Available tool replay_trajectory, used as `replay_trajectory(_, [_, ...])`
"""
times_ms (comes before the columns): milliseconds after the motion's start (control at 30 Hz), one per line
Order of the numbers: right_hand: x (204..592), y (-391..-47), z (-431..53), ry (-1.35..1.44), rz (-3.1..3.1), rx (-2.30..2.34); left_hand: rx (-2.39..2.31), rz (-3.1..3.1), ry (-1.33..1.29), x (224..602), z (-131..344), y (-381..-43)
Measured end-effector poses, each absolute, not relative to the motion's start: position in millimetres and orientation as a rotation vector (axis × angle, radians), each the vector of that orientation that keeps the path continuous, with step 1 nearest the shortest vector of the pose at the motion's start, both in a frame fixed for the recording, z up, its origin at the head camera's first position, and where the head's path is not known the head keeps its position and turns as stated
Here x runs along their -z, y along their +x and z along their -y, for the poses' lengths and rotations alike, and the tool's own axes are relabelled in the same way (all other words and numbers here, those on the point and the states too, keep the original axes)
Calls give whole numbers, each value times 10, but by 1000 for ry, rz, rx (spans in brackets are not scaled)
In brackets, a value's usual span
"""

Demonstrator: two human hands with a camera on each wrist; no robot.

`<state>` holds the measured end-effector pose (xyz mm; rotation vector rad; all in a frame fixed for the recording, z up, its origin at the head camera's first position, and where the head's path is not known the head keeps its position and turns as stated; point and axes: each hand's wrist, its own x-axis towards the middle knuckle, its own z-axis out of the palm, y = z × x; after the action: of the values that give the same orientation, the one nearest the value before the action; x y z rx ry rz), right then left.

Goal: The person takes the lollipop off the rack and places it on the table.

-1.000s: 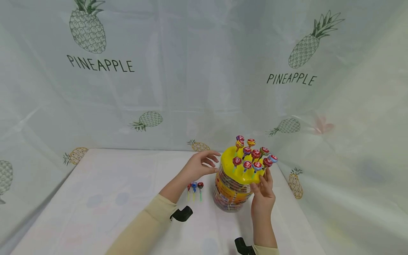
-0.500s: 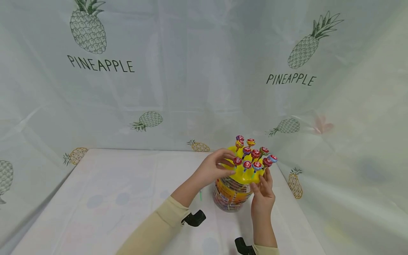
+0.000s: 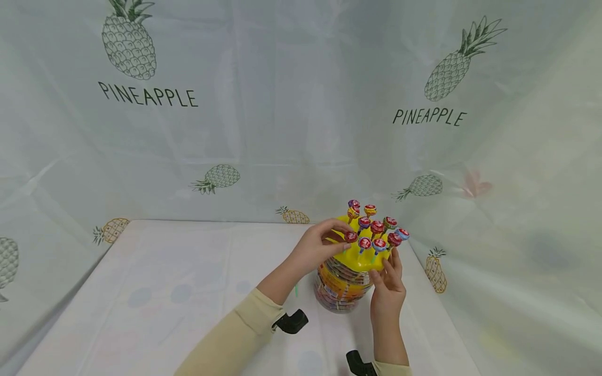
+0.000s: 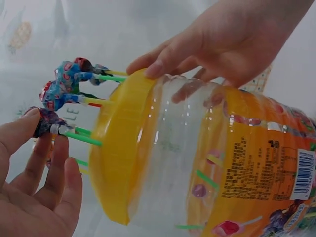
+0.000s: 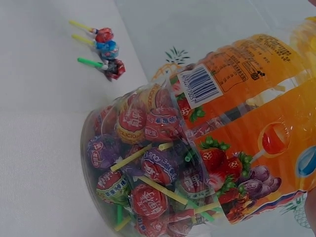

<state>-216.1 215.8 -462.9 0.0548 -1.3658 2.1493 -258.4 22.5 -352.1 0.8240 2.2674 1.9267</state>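
While the left hand (image 3: 316,246) pinches a red-wrapped lollipop (image 3: 350,237), the right hand (image 3: 389,290) apparently grips the yellow lid (image 4: 121,163) at its right.

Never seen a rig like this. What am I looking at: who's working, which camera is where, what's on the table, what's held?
No machine: a person works bare-handed. The wide picture is from a head camera looking forward and down; the others are from cameras on each wrist, so the jar looks tipped there. It stands on the white table, lollipops inside and more standing on its yellow lid. Three loose lollipops lie nearby, clearest from the right wrist. The left hand pinches a dark red lollipop at the lid; the right hand holds the lid's rim.
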Motion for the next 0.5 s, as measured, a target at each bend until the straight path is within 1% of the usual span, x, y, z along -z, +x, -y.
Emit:
replay_trajectory(267, [4637,-2161,-2145,92,1343,-2148,-2045,-2235,861,3495,-79,-2578])
replay_trajectory(500, [4629,-2165,-2144,88,1337,-2155,-2104,-2141,803,3716,136,-2603])
